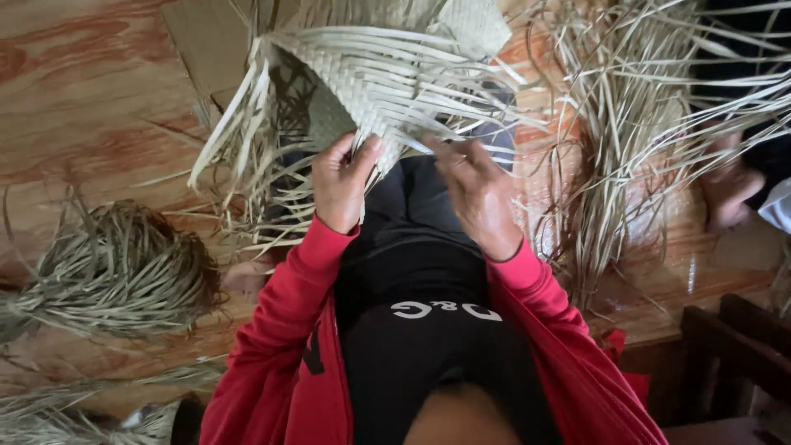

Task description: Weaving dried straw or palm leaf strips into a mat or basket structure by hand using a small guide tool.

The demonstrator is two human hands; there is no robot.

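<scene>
A half-woven mat of pale dried leaf strips (362, 74) rests over my lap, its woven part fanning into long loose ends. My left hand (342, 181) pinches the lower edge of the weave, thumb and fingers closed on strips. My right hand (474, 194) holds a loose strip at the weave's right edge, fingers curled around it. Both arms wear red sleeves over dark trousers.
A bundle of dried strips (115, 268) lies on the wooden floor (82, 99) at the left. More long loose strips (626, 148) spread at the right. Another person's hand (733, 194) shows at the far right. A dark wooden piece (733, 346) stands at the lower right.
</scene>
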